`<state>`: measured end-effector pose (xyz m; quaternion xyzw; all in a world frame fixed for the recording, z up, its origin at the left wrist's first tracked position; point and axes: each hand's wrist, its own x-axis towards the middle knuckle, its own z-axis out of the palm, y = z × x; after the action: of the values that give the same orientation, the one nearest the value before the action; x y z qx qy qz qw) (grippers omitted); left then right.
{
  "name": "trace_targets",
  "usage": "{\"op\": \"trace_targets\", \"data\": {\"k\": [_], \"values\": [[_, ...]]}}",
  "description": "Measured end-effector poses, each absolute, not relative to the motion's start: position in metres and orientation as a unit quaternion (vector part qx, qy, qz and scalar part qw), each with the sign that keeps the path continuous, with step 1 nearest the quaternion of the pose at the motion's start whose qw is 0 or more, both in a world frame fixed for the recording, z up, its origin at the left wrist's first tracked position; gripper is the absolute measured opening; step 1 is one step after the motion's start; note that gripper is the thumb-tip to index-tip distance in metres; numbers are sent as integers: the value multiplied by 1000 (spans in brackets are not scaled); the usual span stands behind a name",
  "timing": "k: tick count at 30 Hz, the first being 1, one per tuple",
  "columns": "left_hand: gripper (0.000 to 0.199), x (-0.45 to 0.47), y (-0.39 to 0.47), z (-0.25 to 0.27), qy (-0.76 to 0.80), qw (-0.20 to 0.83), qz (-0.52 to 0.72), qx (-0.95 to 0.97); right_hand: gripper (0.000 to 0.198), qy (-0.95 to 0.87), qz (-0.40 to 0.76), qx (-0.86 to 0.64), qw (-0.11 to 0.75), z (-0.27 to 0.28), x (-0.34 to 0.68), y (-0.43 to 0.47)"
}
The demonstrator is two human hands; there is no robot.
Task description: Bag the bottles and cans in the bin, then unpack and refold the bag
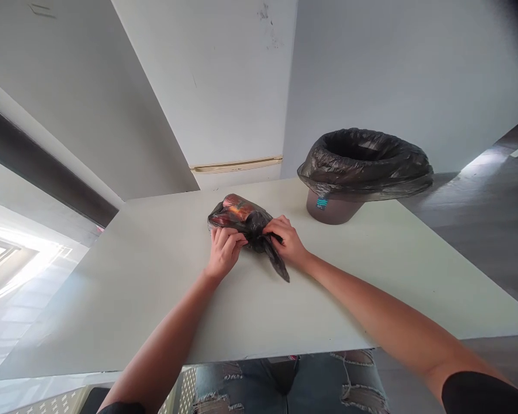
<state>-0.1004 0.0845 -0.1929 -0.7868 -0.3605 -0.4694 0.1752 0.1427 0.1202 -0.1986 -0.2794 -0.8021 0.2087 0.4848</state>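
And here you are, both hands at the bag (238,210), which lies on its side near the middle of the counter (155,305), black and sheer enough to let red and orange contents glow through! Your right hand (287,238) has thumb and fingers closed on a gathered twist of black plastic at the bag's right end. Your left hand (225,247) sits at the near left side, fingers bent and drawn close together, touching the bag; whether they pinch plastic or merely press it, you can't be told from here. A loose tail (278,265) trails out between your hands, pointing towards you and to the right. Over to the right, well apart from the bag, stands the upright bin (336,210) (brownish, with a small turquoise-marked label (322,203)), its black liner (362,187) folded wide over the rim.
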Motion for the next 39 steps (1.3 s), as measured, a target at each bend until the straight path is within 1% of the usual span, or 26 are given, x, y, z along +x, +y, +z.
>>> {"op": "trace_targets", "data": {"k": [2, 5, 6, 9, 10, 14, 16, 18, 21, 23, 26, 29, 33, 36, 39], "values": [[7, -100, 83, -190, -363, 174, -463, -790, 19, -785, 236, -282, 499, -196, 146, 121], [18, -98, 82, -187, -371, 180, -436, -800, 26, -774, 275, -267, 504, -194, 149, 121], [17, -97, 82, -187, -372, 183, -428, -803, 30, -776, 287, -260, 498, -194, 150, 120], [1, -97, 83, -188, -356, 192, -421, -812, 40, -785, 311, -242, 478, -192, 153, 119], [3, -98, 84, -189, -350, 194, -422, -814, 42, -783, 318, -237, 480, -192, 154, 118], [5, -99, 84, -189, -337, 190, -433, -814, 39, -749, 375, -219, 499, -194, 158, 121], [5, -99, 84, -188, -331, 184, -434, -817, 38, -718, 417, -238, 504, -196, 158, 122], [5, -99, 83, -187, -333, 181, -437, -816, 35, -699, 431, -272, 502, -197, 158, 123], [5, -98, 84, -186, -330, 184, -445, -812, 24, -750, 363, -289, 472, -196, 155, 125], [5, -99, 84, -186, -324, 183, -447, -814, 27, -798, 307, -270, 443, -195, 153, 126], [4, -99, 84, -186, -329, 172, -434, -821, 35, -826, 269, -252, 428, -194, 149, 127], [8, -98, 83, -186, -330, 160, -417, -832, 36, -800, 240, -291, 467, -194, 148, 126], [10, -98, 79, -183, -300, 133, -414, -849, 30, -764, 204, -327, 517, -193, 148, 124], [11, -98, 75, -180, -297, 109, -423, -849, 31, -762, 209, -309, 529, -192, 150, 124], [16, -97, 74, -178, -341, 132, -457, -811, 28, -778, 254, -261, 512, -189, 153, 123]]}}
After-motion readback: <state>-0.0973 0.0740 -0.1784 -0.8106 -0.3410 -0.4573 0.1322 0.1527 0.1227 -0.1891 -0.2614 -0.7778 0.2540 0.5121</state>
